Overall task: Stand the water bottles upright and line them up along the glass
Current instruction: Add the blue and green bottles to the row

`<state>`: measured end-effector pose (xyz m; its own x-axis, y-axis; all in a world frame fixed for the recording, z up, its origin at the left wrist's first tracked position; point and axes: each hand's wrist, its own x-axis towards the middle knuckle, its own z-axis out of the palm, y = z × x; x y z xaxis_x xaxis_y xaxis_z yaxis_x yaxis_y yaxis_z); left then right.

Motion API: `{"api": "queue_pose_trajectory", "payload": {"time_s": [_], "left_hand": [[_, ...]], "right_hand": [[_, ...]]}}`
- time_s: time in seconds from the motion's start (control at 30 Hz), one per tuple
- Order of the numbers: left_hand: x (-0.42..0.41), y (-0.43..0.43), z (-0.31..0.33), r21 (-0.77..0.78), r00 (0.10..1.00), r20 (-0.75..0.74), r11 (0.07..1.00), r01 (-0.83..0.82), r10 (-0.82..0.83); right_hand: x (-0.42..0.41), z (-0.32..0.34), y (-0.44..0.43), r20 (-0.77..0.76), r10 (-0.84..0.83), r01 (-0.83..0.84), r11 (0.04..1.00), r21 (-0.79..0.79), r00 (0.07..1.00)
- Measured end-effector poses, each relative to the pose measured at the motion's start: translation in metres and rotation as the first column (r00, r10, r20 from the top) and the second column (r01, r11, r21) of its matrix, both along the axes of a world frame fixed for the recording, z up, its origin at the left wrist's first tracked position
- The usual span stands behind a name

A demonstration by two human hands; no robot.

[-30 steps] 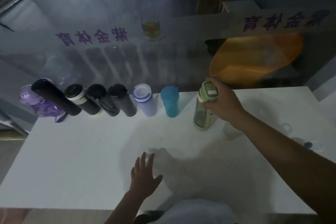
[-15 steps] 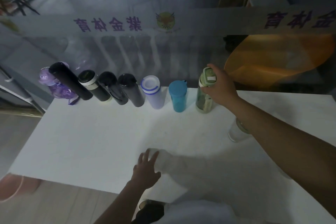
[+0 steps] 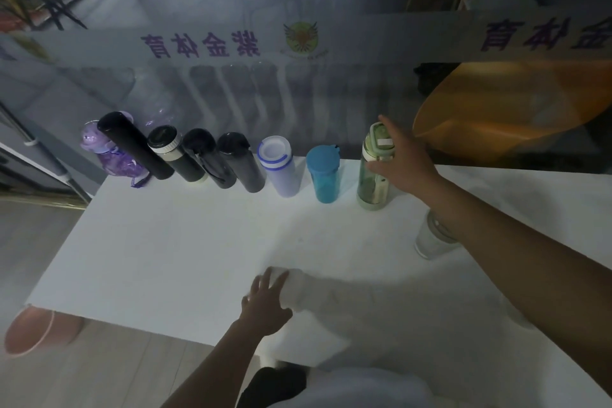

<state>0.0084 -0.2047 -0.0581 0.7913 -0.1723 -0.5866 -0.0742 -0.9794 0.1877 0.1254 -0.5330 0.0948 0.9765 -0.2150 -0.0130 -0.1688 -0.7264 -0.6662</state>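
Note:
Several bottles stand upright in a row along the glass [image 3: 231,93]: a purple one [image 3: 112,157], a tall black one [image 3: 134,144], three more dark ones [image 3: 208,159], a pale bottle with a blue ring [image 3: 281,172], a blue bottle [image 3: 324,175] and, last on the right, a green bottle [image 3: 373,179]. My right hand [image 3: 405,161] is at the green bottle's lid, fingers spread, thumb lying against its side. My left hand [image 3: 266,303] rests flat on the white table [image 3: 165,258] near the front edge.
A clear bottle or cup [image 3: 429,243] stands on the table under my right forearm, partly hidden. A pink bucket [image 3: 36,331] sits on the floor by the table's front left corner. An orange shape lies behind the glass on the right.
The green bottle went from the table's middle back to the glass, beside the blue one. My right hand's fingers have spread off its lid. My left hand stayed flat.

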Motion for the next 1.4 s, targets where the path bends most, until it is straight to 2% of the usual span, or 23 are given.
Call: {"api": "queue_pose_trajectory", "payload": {"time_s": [0.1, 0.23, 0.33, 0.47, 0.57, 0.63, 0.73, 0.87, 1.17, 1.3, 1.4], "left_hand": [[0.01, -0.012, 0.019, -0.081, 0.996, -0.031, 0.993, -0.089, 0.086], [0.03, -0.033, 0.055, -0.344, 0.979, 0.022, 0.921, -0.183, 0.203], [0.037, -0.06, 0.087, -0.492, 0.99, 0.069, 0.868, -0.072, 0.122], [0.028, -0.102, 0.117, -0.56, 0.989, 0.135, 0.819, 0.121, -0.054], [0.006, -0.136, 0.125, -0.561, 0.98, 0.151, 0.805, 0.195, -0.132], [-0.01, -0.155, 0.123, -0.562, 0.967, 0.186, 0.789, 0.248, -0.172], [-0.032, -0.175, 0.113, -0.582, 0.962, 0.18, 0.766, 0.274, -0.207], [-0.052, -0.189, 0.102, -0.609, 0.97, 0.132, 0.755, 0.241, -0.203], [-0.027, -0.228, 0.119, -0.487, 0.955, 0.25, 0.832, 0.266, -0.159], [-0.015, -0.258, 0.123, -0.415, 0.958, 0.253, 0.879, 0.236, -0.138], [-0.005, -0.281, 0.12, -0.369, 0.955, 0.26, 0.898, 0.238, -0.146]], "right_hand": [[-0.016, 0.013, -0.005, -0.008, 0.017, -0.017, 1.0, 0.019, 1.0], [-0.066, 0.031, -0.022, -0.013, -0.048, 0.049, 0.997, 0.052, 0.999], [-0.111, 0.039, -0.032, 0.022, -0.134, 0.134, 0.991, 0.025, 0.991], [-0.179, 0.045, -0.037, 0.048, -0.317, 0.316, 0.948, 0.032, 0.947], [-0.242, 0.047, -0.032, 0.074, -0.406, 0.407, 0.913, 0.003, 0.911], [-0.283, 0.043, -0.024, 0.029, -0.506, 0.506, 0.863, 0.003, 0.862], [-0.329, 0.02, -0.019, 0.027, -0.547, 0.547, 0.832, -0.093, 0.837], [-0.366, 0.008, -0.02, -0.122, -0.601, 0.597, 0.799, -0.069, 0.79], [-0.34, -0.027, -0.085, -0.106, -0.56, 0.564, 0.826, 0.006, 0.822], [-0.312, -0.045, -0.131, -0.145, -0.481, 0.485, 0.875, -0.01, 0.865], [-0.298, -0.054, -0.152, -0.15, -0.364, 0.361, 0.931, -0.048, 0.919]]}}
